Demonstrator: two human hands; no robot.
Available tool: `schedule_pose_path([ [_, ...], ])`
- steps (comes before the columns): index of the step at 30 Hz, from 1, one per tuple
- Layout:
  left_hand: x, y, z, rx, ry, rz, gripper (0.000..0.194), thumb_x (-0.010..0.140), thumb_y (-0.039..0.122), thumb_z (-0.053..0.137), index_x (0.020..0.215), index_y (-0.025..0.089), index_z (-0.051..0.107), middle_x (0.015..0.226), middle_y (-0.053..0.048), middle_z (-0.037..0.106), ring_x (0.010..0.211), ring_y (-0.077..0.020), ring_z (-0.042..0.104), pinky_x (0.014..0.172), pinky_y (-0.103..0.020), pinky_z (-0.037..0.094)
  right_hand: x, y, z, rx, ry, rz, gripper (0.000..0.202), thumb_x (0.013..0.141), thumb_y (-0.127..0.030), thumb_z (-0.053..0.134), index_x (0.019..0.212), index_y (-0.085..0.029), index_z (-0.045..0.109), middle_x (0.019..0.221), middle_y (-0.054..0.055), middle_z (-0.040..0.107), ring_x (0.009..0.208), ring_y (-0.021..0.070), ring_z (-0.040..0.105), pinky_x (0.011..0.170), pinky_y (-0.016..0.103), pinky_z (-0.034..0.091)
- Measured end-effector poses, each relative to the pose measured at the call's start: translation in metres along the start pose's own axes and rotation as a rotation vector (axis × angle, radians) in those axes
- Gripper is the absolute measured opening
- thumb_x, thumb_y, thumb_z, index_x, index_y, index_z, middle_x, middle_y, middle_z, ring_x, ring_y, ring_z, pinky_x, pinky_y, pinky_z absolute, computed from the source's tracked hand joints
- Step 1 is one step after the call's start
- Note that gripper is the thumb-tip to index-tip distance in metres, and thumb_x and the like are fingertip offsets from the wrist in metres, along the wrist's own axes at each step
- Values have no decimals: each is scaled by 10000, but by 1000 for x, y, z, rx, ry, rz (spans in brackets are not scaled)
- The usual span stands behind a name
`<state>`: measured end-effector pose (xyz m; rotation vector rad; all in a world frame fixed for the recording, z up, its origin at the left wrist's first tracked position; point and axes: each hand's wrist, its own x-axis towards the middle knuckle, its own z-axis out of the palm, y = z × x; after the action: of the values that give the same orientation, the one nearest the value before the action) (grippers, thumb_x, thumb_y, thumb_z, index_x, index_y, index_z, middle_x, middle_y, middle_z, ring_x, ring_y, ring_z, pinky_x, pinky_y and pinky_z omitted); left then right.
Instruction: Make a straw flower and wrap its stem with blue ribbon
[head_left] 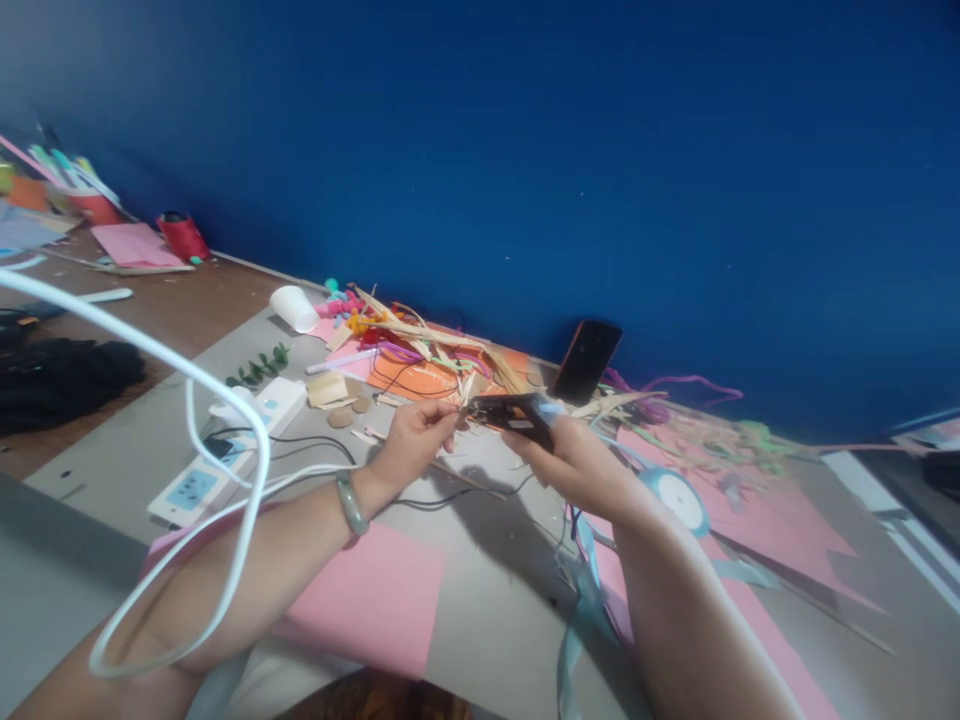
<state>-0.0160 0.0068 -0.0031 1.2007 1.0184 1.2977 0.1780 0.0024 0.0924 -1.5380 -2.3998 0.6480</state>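
My right hand [566, 455] is wrapped round a black glue gun [517, 415], its front end pointing left. Close to that front end, my left hand [420, 435] has thumb and forefinger pinched together, with a bracelet on the wrist. Whatever lies between those fingertips is too small and blurred to make out. Behind both hands lies a heap of pale dried strips [442, 340] mixed with coloured craft pieces, on orange paper [412, 375].
A dark phone [587, 360] leans against the blue wall. A white power strip [229, 455] and a looping white cable [259, 500] are on the left, near a paper cup [294, 309]. Pink paper [367, 590] lies in front; a ribbon roll [679, 498] is at right.
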Motion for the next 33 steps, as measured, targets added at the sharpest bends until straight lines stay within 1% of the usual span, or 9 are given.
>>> schedule_pose_path([
  [3,0,0,1,-32,8,-15,261,748,377,655,760,116,669,674,-31,658,470,-71,503,443,-191,353,0,0,0,-7,-10,6,347,880,-461,436,863,-156,600,498,-16,510,444,128,457,437,246,275],
  [8,0,0,1,-29,-5,-4,256,754,373,648,761,118,667,639,-19,646,460,-71,502,433,-187,348,0,0,0,3,1,18,337,887,-445,430,876,-157,606,494,-16,512,451,133,470,443,247,283],
  [13,0,-1,1,-39,-4,-6,253,752,368,648,770,117,667,688,-39,664,473,-74,506,420,-182,344,0,0,-1,9,-1,4,321,874,-443,457,885,-160,608,487,-20,508,441,131,461,436,246,277],
  [19,0,-3,1,-29,-11,-1,253,771,370,635,770,119,665,665,-29,648,475,-70,500,432,-181,340,0,0,0,8,13,38,340,872,-459,445,776,-165,587,468,-19,491,427,127,450,431,245,281],
  [25,1,-5,1,-42,0,-4,233,760,356,641,760,124,662,662,-25,647,468,-73,501,443,-191,348,-2,3,-1,14,-18,3,338,877,-464,449,835,-161,595,505,-16,516,447,123,461,435,237,286],
  [29,1,-5,0,-17,-4,7,235,769,354,637,759,123,673,564,-6,605,464,-81,491,455,-195,348,0,2,0,22,8,19,338,870,-463,460,822,-157,594,475,-25,488,426,119,436,431,237,280],
  [33,0,-5,0,-30,11,5,239,770,357,638,757,120,672,515,5,575,452,-81,473,438,-192,320,0,3,-1,50,64,-5,340,876,-461,453,750,-166,563,486,-22,490,454,124,447,455,236,299],
])
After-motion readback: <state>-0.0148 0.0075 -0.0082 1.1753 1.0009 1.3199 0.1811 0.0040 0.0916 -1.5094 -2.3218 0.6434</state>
